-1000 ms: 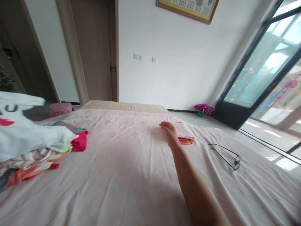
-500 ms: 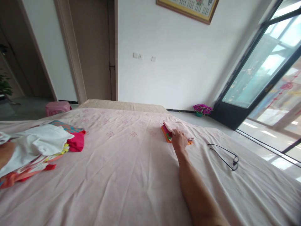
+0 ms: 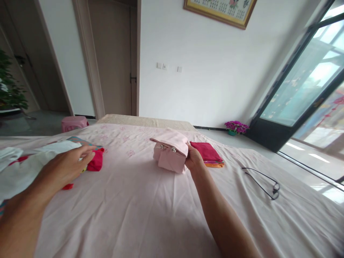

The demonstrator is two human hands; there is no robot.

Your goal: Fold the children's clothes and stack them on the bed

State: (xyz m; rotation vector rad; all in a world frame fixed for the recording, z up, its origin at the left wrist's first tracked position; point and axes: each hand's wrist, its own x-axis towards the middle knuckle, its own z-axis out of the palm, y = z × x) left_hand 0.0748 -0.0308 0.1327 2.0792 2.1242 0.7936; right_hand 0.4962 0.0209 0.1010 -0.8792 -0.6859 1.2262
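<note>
A folded pink garment [image 3: 172, 157] with small metal fittings on its front is gripped at its right side by my right hand [image 3: 194, 157]. It hangs partly unfolded above the bed. Just right of it lies a folded stack with a red cloth [image 3: 206, 152] on top and orange fabric at the bottom. On the left, my left hand [image 3: 66, 167] stretches over a loose clothes pile, its fingers extended. White cloth [image 3: 25, 175] and a crumpled red piece [image 3: 96, 160] show in that pile; the hand covers part of it.
A pale pink sheet [image 3: 129, 215] covers the bed. Black-framed glasses [image 3: 274, 190] lie on the right. Beyond the bed stand a pink stool [image 3: 73, 123], purple flowers [image 3: 236, 126] in a green pot, and a glass door [image 3: 303, 86].
My right hand has lifted the pink garment off the stack and moved it left, exposing the red cloth. My left hand has come further into view, over the clothes pile.
</note>
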